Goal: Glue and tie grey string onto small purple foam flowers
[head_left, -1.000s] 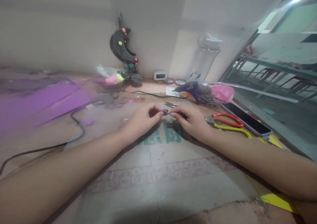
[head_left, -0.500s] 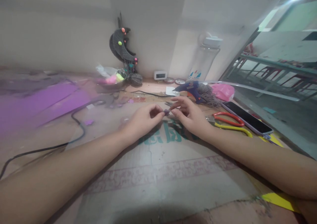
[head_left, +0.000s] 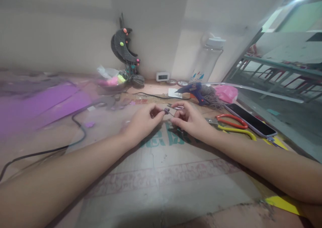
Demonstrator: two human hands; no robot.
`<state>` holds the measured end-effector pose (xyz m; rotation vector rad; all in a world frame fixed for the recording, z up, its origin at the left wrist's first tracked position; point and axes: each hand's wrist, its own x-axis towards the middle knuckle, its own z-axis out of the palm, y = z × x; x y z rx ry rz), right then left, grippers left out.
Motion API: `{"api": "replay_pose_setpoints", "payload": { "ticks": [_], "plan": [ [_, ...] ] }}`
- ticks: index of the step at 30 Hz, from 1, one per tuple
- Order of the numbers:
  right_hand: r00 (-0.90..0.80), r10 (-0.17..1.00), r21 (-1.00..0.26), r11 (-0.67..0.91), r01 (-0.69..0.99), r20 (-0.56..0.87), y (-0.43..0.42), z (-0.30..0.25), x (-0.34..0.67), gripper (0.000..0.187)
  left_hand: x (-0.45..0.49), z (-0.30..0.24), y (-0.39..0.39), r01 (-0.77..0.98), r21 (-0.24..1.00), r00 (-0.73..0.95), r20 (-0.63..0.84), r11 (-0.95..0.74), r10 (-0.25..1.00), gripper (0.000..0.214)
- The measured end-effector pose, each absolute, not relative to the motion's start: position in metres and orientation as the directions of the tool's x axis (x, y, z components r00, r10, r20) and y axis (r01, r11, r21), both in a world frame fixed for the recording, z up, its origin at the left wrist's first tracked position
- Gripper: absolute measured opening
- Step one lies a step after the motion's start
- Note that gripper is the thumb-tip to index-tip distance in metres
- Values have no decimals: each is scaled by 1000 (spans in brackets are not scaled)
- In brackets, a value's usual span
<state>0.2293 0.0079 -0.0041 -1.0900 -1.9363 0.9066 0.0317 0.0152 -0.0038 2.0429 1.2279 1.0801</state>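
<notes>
Purple sheets (head_left: 60,103) lie blurred at the far left of the tabletop (head_left: 85,83), with a black cable (head_left: 47,150) curving in front of them and a small purple cutout (head_left: 89,124) just beyond its bend. A bowl (head_left: 118,87) of bright bits stands near the wall, beside a dark crescent ornament (head_left: 122,50) dotted with coloured balls.

Left hand (head_left: 144,122) has thumb and forefinger pinched narrow on a small purplish piece (head_left: 166,111), which sits at the fingertips, in the gap between the two hands and above a cardboard sheet (head_left: 161,201). Red characters (head_left: 141,101) beyond that hand are too small to read; the large green characters (head_left: 176,137) below are partly covered and cannot be read surely. Behind, a white clock (head_left: 163,76) has an illegible display.

A thin stem (head_left: 171,114) runs from the piece towards the right hand (head_left: 192,120), whose fingers are loosely curled; whether they grip it, I cannot tell. Farther right come a blue glue gun (head_left: 197,93), a clear bottle (head_left: 207,61) bearing a coloured print, grey yarn (head_left: 210,95), red-and-yellow-handled scissors (head_left: 237,131) and a phone (head_left: 251,119) with a dark screen.
</notes>
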Motion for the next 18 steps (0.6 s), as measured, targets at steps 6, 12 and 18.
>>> {"api": "replay_pose_setpoints", "payload": {
  "ticks": [6, 12, 18],
  "plan": [
    [-476, 674, -300, 705, 642, 565, 14, -3, 238, 21, 31, -6, 16, 485, 740, 350, 324, -466, 879, 17],
    [-551, 539, -77, 756, 650, 636, 21, -2, 243, 19, 31, -7, 16, 488, 727, 387, 317, -483, 866, 17],
    [-533, 524, -134, 785, 605, 664, 17, -1, 238, 19, 32, -7, 14, 473, 744, 407, 290, -472, 866, 18]
  ]
}}
